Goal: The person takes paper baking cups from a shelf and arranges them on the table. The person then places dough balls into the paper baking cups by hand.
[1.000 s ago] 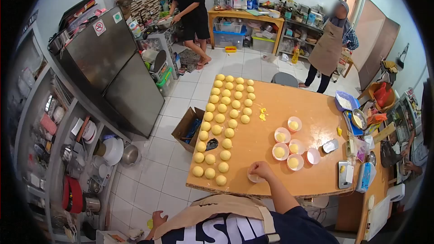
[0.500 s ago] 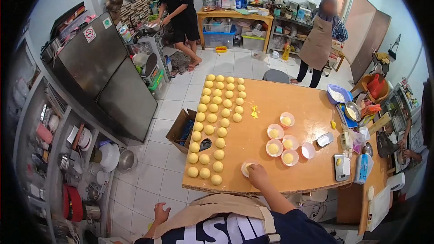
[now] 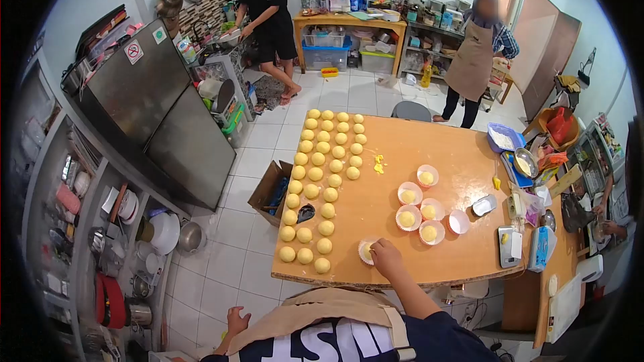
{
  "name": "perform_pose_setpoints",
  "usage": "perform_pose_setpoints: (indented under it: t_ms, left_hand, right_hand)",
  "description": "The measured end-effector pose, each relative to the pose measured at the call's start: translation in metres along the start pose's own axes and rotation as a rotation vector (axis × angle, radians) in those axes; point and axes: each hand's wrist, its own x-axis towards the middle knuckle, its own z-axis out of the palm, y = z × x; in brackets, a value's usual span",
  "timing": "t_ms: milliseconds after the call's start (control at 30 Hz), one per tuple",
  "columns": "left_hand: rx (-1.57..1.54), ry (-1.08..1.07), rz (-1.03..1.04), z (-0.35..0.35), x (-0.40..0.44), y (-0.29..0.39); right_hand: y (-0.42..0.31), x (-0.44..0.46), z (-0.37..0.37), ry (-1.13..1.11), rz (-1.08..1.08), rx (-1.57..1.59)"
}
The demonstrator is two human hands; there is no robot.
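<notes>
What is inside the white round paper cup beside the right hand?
Inside the white round paper cup, part of a pale yellow ball shows. The right hand covers the cup's right side, and the cup's bottom cannot be seen.

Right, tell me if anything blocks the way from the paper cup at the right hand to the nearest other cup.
Nothing visible does. Only bare table lies between that paper cup and the nearest other cup; the right hand is beside its own cup.
</notes>
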Motion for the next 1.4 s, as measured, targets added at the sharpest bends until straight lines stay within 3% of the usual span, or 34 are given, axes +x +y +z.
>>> perform_pose_setpoints:
  t_ms: [100,167,267,367,467,600,700,833,1033,1167,1233,1300,1400]
  left_hand:
    - [0.058,0.065,0.015,0.011,-0.005,-0.005]
    - [0.039,0.002,-0.04,0.003,-0.004,0.004]
    - [0.011,0.013,-0.032,0.002,-0.004,0.011]
    - [-0.031,0.045,-0.009,0.004,-0.005,0.008]
    - [-0.024,0.006,-0.009,0.008,-0.002,-0.003]
    - [0.022,0.013,0.041,0.009,-0.007,-0.004]
    - [0.054,0.023,-0.093,0.007,-0.007,0.009]
    - [-0.015,0.158,0.055,-0.002,0.005,0.028]
    - [-0.056,0.375,0.242,-0.025,0.042,0.16]
    - [-0.117,0.227,0.494,-0.021,0.068,0.272]
    - [-0.187,-0.022,0.523,-0.017,0.068,0.333]
    - [0.031,-0.172,0.739,-0.004,0.076,0.378]
    - [0.19,-0.205,0.878,0.049,0.079,0.411]
  right_hand:
    - [0.007,-0.002,0.006,-0.153,0.003,-0.056]
    - [0.025,-0.007,0.028,-0.309,-0.026,-0.167]
    - [0.008,0.001,0.008,-0.343,0.057,-0.132]
    - [0.004,0.005,0.002,-0.211,0.084,-0.05]
    - [0.003,0.008,-0.005,-0.296,0.173,0.014]
    - [0.021,0.003,0.013,-0.381,0.128,-0.004]
    - [0.023,0.007,0.014,-0.409,0.084,-0.043]
    - [0.007,0.02,-0.01,-0.446,0.163,0.041]
    - [0.015,0.012,-0.026,-0.194,0.311,0.084]
    - [0.039,0.001,-0.018,-0.216,0.392,0.077]
    - [0.048,-0.002,-0.009,-0.288,0.389,0.098]
    - [0.051,0.0,-0.018,-0.292,0.376,0.124]
    - [0.053,-0.002,-0.043,-0.213,0.335,0.184]
